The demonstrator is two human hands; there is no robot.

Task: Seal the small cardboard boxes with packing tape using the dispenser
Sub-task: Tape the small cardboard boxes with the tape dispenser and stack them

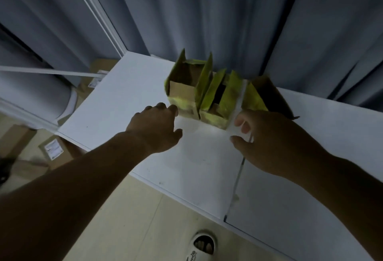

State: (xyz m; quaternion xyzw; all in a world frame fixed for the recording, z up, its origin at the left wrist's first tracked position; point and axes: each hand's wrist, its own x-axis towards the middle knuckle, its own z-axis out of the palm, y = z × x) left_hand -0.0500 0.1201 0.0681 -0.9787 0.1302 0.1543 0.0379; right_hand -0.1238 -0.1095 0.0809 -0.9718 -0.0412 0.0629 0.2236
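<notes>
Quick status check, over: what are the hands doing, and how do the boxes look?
Left hand open, fingers at the left box. Right hand open, by the right box. All three boxes unsealed, flaps up, middle box included. No tape dispenser in view.

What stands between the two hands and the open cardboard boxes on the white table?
Nothing visible does. The left hand reaches to the left box, and the right hand is just before the right box; only bare table lies between.
</notes>
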